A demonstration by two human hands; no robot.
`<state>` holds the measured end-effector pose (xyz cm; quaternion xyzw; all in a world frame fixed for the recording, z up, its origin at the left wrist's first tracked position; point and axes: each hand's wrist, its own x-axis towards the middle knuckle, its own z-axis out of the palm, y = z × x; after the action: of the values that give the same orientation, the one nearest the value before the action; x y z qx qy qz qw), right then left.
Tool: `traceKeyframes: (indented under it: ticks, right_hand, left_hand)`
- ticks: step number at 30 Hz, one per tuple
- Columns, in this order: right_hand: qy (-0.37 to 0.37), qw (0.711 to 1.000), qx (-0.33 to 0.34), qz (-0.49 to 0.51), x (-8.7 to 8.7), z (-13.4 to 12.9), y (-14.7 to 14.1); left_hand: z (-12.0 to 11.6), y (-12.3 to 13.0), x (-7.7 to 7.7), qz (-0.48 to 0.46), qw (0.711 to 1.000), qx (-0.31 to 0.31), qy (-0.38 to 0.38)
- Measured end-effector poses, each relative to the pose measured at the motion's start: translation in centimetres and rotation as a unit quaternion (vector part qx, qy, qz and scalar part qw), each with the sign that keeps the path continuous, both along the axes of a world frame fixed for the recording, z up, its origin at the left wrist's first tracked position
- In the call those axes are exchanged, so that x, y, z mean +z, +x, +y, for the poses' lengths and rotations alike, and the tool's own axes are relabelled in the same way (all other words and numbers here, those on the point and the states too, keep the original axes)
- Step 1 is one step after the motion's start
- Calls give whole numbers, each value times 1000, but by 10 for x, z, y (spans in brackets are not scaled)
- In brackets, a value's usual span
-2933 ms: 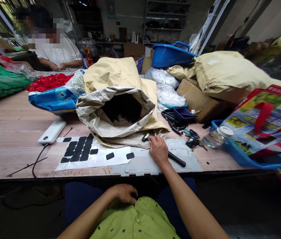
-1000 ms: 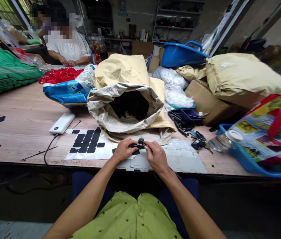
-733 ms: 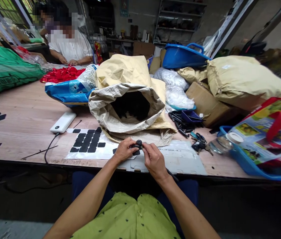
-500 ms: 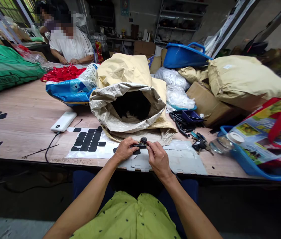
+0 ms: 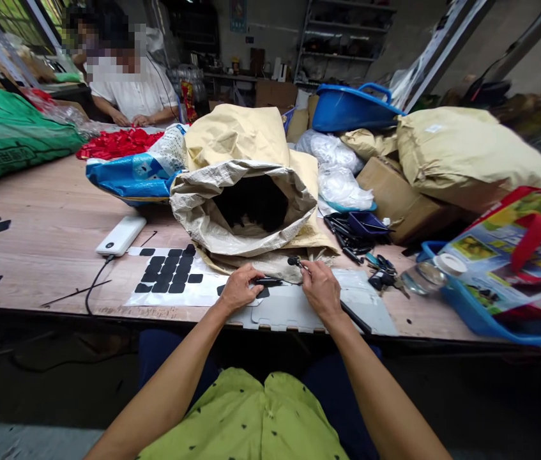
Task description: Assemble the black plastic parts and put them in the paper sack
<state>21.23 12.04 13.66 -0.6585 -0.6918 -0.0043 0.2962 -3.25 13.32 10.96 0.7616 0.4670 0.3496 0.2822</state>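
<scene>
My left hand point(image 5: 240, 289) is closed on a slim black piece point(image 5: 269, 282) that points right from the fingertips, low over the grey board point(image 5: 294, 306). My right hand point(image 5: 322, 289) pinches a tool with a small round black head point(image 5: 294, 261). A black rod point(image 5: 356, 317) sticks out behind the right wrist; it looks like the tool's handle, but the hand hides the join. By the left hand, several black rounded patches point(image 5: 173, 269) lie on a white sheet point(image 5: 155, 301). Just beyond both hands, a sack point(image 5: 193, 220) gapes open with dark contents.
At left are a white power bank point(image 5: 121, 235) with a cable and a green sack point(image 5: 11, 134). To the right lie black parts point(image 5: 344, 236), keys point(image 5: 385, 275), a clear bottle point(image 5: 426, 278) and a blue basket point(image 5: 490, 319). A person point(image 5: 131, 96) works across the table near red pieces point(image 5: 117, 143).
My right hand has moved right, drawing the round-headed tool away from the black piece. The rod behind the wrist now shows more. My left hand stays in place.
</scene>
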Motion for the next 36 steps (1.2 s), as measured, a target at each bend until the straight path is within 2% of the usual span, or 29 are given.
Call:
traceKeyframes:
  ticks: [3,7,20,24,27,30,33,36]
  right_hand:
    - [-8,999,-21,-36,-15,11,12]
    - [9,997,-25,-79,-28,11,13]
    - [12,993,-32,-111,-33,9,11]
    - [8,993,-34,-111,-32,8,10]
    - [-2,993,-37,-108,-30,8,10]
    - [-7,994,-37,-107,-29,7,10]
    - [-4,994,-35,-104,-28,7,10]
    - [-2,994,-33,-101,-28,7,10]
  left_hand:
    - [0,0,-1,7,1000,2,0]
    - [0,1,-2,6,1000,2,1]
    - [2,0,-7,15,1000,-11,10]
    - [1,-1,0,15,999,-29,24]
    - [-15,3,15,32,993,-88,74]
    - [-52,13,22,48,979,-180,88]
    - [-92,24,6,84,950,-281,105]
    - [-115,31,-24,138,930,-299,164]
